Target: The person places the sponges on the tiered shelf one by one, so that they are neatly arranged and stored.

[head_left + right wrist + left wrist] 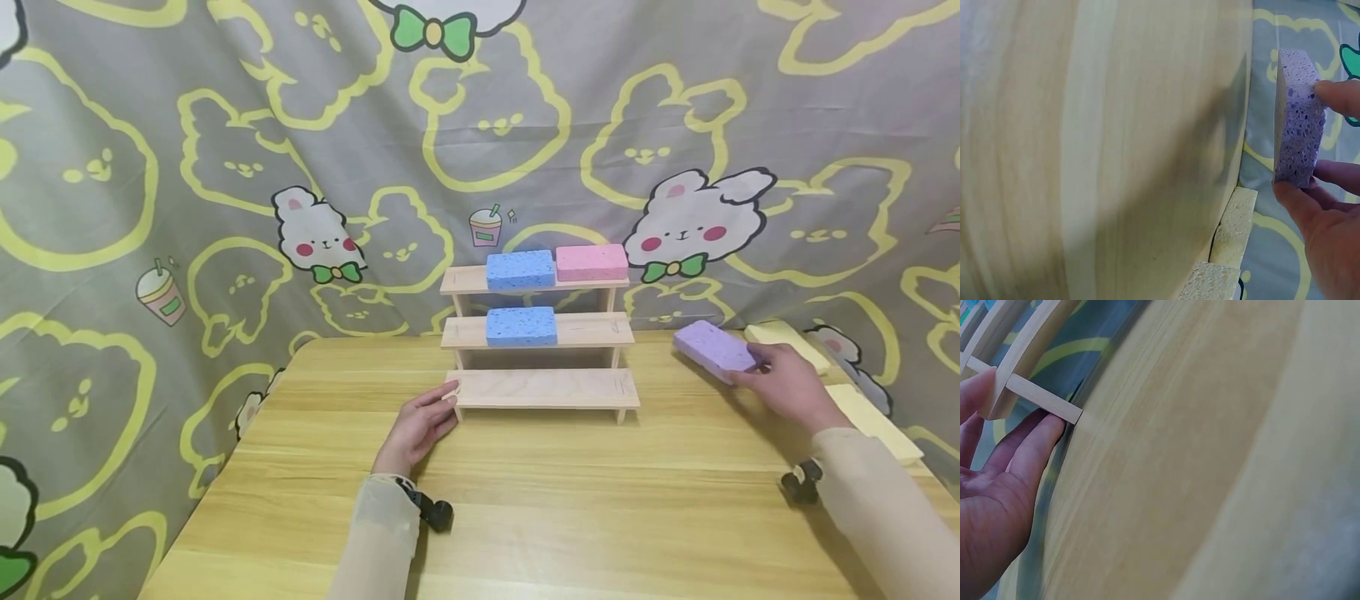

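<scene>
My right hand [795, 383] pinches one end of a purple sponge [712, 348], holding it above the table's right side. In the right wrist view the sponge [1299, 122] has its porous side facing the camera, a finger at one edge and another at the opposite edge. At the left end of the lowest step, my left hand [416, 425] grips the three-step wooden shelf [543, 387]. The left wrist view shows fingers [1035, 450] against the shelf leg [1044, 399] and a fingertip on the board's edge. Blue sponges [521, 269] sit on the top and middle steps, beside a pink sponge [591, 262] on top.
Two pale yellow sponges [873, 425] lie at the table's right edge, close under the right forearm. A grey curtain [360, 150] with yellow outlines and white rabbits hangs right behind the wooden table [570, 508].
</scene>
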A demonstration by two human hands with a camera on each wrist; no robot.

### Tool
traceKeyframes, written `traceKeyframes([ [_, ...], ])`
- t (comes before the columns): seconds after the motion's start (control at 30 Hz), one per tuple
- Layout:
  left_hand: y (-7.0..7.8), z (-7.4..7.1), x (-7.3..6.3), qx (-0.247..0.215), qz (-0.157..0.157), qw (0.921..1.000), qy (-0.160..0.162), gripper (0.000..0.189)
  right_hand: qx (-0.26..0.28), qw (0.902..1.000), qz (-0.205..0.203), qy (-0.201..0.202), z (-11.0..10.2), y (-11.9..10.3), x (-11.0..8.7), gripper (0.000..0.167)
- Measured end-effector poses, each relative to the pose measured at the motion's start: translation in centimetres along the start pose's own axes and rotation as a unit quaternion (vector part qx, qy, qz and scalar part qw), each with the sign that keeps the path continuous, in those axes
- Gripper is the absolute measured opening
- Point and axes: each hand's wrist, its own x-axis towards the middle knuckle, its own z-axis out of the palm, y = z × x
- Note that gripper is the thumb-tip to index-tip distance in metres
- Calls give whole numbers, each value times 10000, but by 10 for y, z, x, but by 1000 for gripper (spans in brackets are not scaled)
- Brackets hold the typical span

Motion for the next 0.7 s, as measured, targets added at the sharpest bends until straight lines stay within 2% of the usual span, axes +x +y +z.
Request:
traceKeyframes([
  [0.4, 0, 1, -1, -82, -17, 10000, -39, 40, 448, 9990, 10, 49, -4, -9, -15, 70],
  [0.7, 1, 0, 0, -45, -24, 10000, -44, 40, 842, 9961, -251, -34, -9, -14, -24, 69],
])
